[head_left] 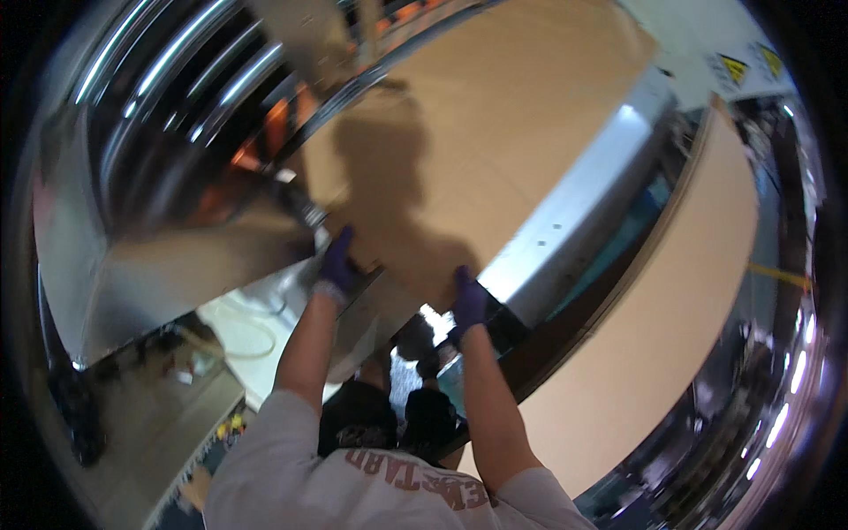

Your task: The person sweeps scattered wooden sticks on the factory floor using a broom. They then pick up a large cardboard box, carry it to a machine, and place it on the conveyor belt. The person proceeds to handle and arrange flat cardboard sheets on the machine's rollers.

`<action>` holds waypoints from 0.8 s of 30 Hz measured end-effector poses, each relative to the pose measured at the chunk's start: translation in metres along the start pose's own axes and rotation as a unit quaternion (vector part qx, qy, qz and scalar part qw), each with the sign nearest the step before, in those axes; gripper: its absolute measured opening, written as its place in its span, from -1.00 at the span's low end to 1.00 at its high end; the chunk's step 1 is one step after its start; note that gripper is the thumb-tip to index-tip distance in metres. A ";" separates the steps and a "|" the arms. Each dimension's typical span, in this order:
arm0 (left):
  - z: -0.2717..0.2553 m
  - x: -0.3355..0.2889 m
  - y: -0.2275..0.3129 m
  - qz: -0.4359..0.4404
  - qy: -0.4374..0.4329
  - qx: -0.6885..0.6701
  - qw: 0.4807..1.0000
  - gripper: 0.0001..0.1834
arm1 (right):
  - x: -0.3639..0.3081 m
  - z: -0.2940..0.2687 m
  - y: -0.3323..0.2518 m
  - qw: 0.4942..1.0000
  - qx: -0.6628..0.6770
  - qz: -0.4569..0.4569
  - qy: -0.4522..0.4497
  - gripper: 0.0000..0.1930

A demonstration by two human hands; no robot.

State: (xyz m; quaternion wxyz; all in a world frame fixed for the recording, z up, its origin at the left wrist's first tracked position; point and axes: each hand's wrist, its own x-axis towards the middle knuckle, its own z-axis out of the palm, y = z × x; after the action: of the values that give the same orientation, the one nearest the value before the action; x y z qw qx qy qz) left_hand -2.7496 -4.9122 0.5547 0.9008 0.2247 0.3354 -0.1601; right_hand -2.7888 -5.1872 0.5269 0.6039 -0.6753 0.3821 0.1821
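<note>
A large tan cardboard sheet (495, 132) lies flat on a machine bed and fills the middle of the view. My left hand (338, 265), in a purple glove, presses on the sheet's near left edge. My right hand (469, 303), also gloved in purple, rests on the near right edge of the same sheet. Both forearms are bare and reach up from a light shirt with red lettering at the bottom. My shadow falls across the sheet between the hands.
A shiny metal rail (574, 212) runs along the sheet's right side, with a second tan board (671, 336) beyond it. Curved metal machine panels (159, 265) and rollers (185, 62) stand at left. Yellow warning labels (733, 67) sit at top right. Dark shoes (389, 415) show below.
</note>
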 end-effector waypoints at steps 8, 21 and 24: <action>-0.033 0.040 0.005 0.253 0.073 -0.022 0.964 -0.62 | -0.021 -0.007 -0.026 0.977 0.213 -0.001 0.019 -0.56; -0.031 0.009 -0.038 0.147 0.192 -0.010 0.970 -0.64 | -0.045 -0.057 -0.073 0.984 0.178 0.021 -0.007 -0.49; -0.084 -0.061 -0.114 0.052 0.188 0.400 0.896 -0.51 | -0.050 -0.053 -0.084 0.983 0.171 0.055 -0.021 -0.48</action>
State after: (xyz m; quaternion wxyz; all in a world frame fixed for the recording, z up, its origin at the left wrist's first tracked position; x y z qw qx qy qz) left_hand -2.8885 -4.9572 0.5053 0.6622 0.6089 0.3942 -0.1879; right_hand -2.7701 -5.2252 0.6302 0.7076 -0.5360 0.4313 0.1612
